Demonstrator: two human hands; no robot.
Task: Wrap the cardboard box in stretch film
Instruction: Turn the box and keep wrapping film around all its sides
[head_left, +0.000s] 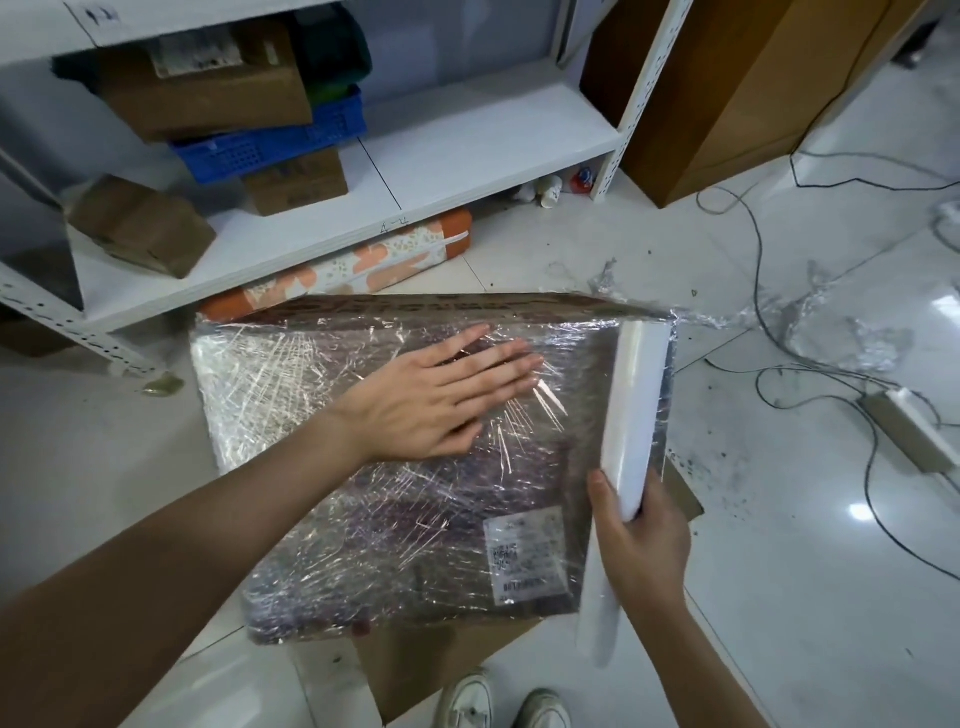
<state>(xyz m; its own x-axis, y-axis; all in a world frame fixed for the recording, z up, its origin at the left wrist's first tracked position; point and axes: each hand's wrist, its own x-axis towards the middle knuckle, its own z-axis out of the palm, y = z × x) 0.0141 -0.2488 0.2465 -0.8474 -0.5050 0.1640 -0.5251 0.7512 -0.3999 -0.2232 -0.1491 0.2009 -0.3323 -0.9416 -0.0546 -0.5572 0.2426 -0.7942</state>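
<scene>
A large cardboard box (322, 509) stands on the floor, its top face covered in shiny, wrinkled stretch film, with a white shipping label (527, 556) under the film near the right front. My left hand (447, 395) lies flat, fingers spread, pressing on the film on top of the box. My right hand (641, 540) grips the lower part of a white stretch film roll (634, 415), which lies along the box's right edge. Film runs from the roll over the far right corner.
A white metal shelf (467, 156) with cardboard boxes and a blue crate (270, 145) stands behind the box. An orange patterned roll (363, 265) lies under it. Crumpled film (841, 332) and cables (779, 374) lie on the tile floor to the right. My shoes (504, 701) are at the bottom.
</scene>
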